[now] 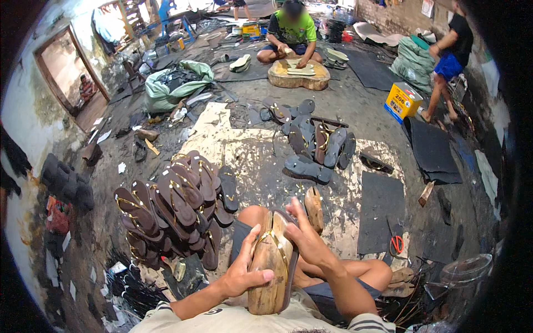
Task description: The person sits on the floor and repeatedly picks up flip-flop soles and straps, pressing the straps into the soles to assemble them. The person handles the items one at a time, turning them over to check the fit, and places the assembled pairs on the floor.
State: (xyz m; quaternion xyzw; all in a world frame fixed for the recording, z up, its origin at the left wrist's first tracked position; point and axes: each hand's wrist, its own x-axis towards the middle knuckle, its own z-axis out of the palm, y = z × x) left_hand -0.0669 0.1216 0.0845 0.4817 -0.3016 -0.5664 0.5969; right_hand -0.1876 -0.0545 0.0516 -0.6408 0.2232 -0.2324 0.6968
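Note:
Upright against my lap stands a wooden shoe last (266, 297), with a brown flip-flop sandal (292, 258) fitted along its right side. The sandal's gold strap (282, 251) runs over the wood. My left hand (244, 272) grips the last from the left, thumb lying across its face. At the toe end my right hand (311, 241) holds the sandal's upper right edge, with the thumb on it and the fingers partly hidden behind. A second wooden last (314, 210) lies on the floor just beyond my right hand.
Many brown sandals (177, 197) are piled at left. More sandals (333, 145) lie ahead. Red-handled scissors (396, 244) rest by a black sheet (382, 208) at right. A co-worker (294, 30) sits behind a wooden block (300, 80); another person (452, 50) is near a yellow box (402, 102).

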